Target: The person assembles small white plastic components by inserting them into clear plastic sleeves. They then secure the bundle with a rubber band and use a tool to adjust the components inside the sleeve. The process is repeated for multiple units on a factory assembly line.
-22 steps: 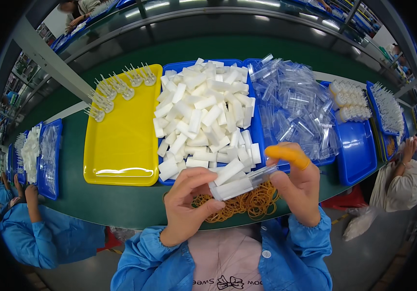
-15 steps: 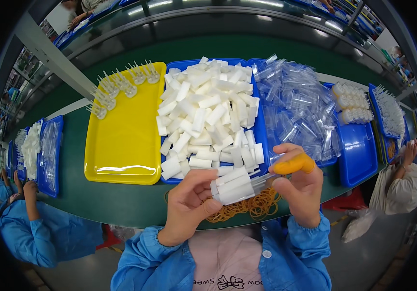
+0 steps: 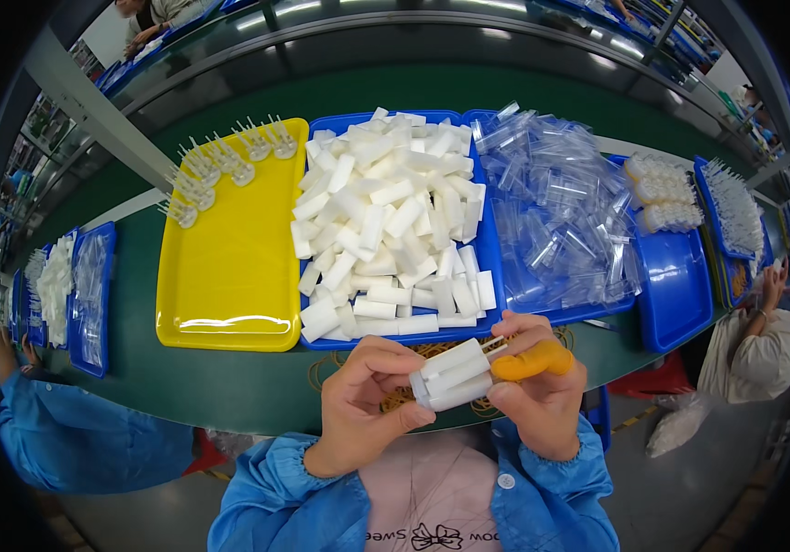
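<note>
In front of my chest, a bundle of white foam blocks (image 3: 455, 374) lies sideways around a pronged clear base, with thin pins poking out at its right end. My left hand (image 3: 367, 405) is closed on the base end, thumb below and fingers above. At the pin end, my right hand (image 3: 542, 391) pinches the bundle; one finger wears an orange finger cot (image 3: 533, 362). Whether a clear plastic piece is also between those right fingers cannot be made out. Amber rubber bands (image 3: 432, 350) lie on the table just behind the bundle, partly hidden by it.
A yellow tray (image 3: 229, 267) with several pronged white bases stands left of a blue tray piled with foam blocks (image 3: 386, 212). Right of these are clear plastic sleeves (image 3: 561, 212) and a blue tray (image 3: 675, 285) with finished-looking bundles. Co-workers sit at both sides.
My right hand has moved left and down, closer to my left hand. The clear plastic piece seen at its fingertips before no longer shows distinctly. The bundle has shifted slightly right and down.
</note>
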Demonstrator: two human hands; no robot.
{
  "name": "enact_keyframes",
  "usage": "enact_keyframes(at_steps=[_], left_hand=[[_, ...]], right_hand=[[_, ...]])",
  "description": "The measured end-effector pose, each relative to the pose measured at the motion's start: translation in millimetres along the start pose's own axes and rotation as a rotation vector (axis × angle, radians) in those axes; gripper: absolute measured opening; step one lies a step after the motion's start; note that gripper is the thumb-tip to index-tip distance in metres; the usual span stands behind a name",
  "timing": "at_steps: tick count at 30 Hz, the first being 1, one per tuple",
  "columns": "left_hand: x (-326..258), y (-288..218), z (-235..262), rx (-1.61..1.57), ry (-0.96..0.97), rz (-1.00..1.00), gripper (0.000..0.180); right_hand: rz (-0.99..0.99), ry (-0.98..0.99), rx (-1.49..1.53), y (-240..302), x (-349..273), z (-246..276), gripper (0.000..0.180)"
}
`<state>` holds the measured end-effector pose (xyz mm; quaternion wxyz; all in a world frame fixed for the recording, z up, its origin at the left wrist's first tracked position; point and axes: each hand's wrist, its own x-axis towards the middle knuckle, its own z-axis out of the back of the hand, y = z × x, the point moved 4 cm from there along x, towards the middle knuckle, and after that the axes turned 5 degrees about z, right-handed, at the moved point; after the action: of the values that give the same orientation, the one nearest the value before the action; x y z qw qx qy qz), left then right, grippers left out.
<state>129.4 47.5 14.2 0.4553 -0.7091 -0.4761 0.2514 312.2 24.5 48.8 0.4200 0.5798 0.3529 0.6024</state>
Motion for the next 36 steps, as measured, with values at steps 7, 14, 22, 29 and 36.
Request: enact_keyframes(at_steps=[7, 14, 22, 29, 36], left_hand=[[6, 5, 17, -0.114, -0.136, 0.063, 0.038], [8, 1, 23, -0.100, -0.202, 0.055, 0.037], [6, 1, 17, -0.020, -0.145, 0.090, 0.050], [3, 1, 8, 0.525, -0.049, -0.048, 0.056], [-2, -9, 2, 0.721, -0.021, -0.173, 0.050]], right_hand=[[-0.112, 0.008, -0.356, -26, 37, 31, 0.025], [-0.023, 0.130, -1.331, -69, 37, 40, 0.033], [-0.194, -0.126, -0.344, -30, 34, 54, 0.027], [-0.211, -0.282, 0.286, 5, 18, 44, 0.029], [-0.096, -0.101, -0.165, 13, 15, 50, 0.015]])
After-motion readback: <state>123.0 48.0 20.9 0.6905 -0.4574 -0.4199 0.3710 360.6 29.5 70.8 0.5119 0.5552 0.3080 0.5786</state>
